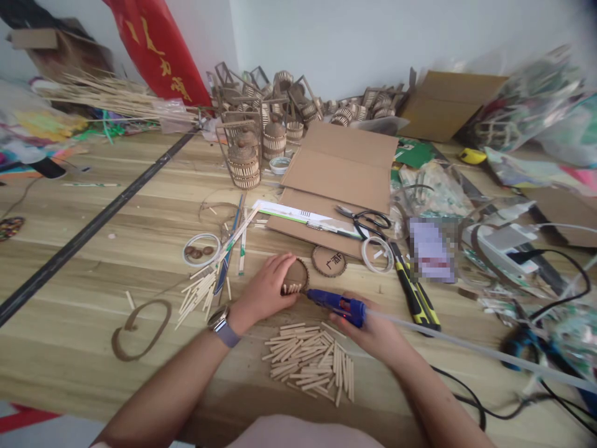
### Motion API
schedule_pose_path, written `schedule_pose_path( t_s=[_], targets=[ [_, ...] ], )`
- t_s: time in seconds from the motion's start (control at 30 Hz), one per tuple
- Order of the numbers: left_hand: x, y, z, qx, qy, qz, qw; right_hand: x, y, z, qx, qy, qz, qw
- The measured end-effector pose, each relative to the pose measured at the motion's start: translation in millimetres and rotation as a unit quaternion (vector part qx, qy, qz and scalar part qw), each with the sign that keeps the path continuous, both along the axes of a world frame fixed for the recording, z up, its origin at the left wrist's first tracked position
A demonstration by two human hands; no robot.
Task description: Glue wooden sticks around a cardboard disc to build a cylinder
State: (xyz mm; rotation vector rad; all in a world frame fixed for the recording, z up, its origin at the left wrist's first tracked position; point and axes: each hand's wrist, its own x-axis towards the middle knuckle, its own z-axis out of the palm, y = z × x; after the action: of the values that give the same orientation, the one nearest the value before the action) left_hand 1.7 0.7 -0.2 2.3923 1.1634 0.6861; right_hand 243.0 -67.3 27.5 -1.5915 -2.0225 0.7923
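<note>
My left hand (265, 289), with a watch on the wrist, closes around the near-left side of a round brown cardboard piece (297, 274). Short wooden sticks stand in a row along that piece's near edge. In my right hand (373, 326) is a blue glue gun (336, 305) with a long clear glue stick out of its back. Its nozzle meets the right edge of the round piece; whether it touches cannot be told. A pile of short wooden sticks (310, 358) lies just below my hands. Behind them is a second round piece (329, 261) with dark characters on it.
Scissors (366, 218) lie on cardboard sheets (342, 162). A yellow-black utility knife (416, 292) and a tape roll (377, 254) sit to the right. Small lidded wooden buckets (245, 163) stand at the back. Black cables (471, 404) run along the right.
</note>
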Motion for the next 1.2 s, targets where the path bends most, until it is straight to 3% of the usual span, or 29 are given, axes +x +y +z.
schedule_pose_path(
  t_s=[1.2],
  targets=[
    [1.0,0.4,2.9,-0.01,-0.004,0.0,1.0,1.3,0.1,-1.9,0.019,-0.019,0.009,1.0]
  ],
)
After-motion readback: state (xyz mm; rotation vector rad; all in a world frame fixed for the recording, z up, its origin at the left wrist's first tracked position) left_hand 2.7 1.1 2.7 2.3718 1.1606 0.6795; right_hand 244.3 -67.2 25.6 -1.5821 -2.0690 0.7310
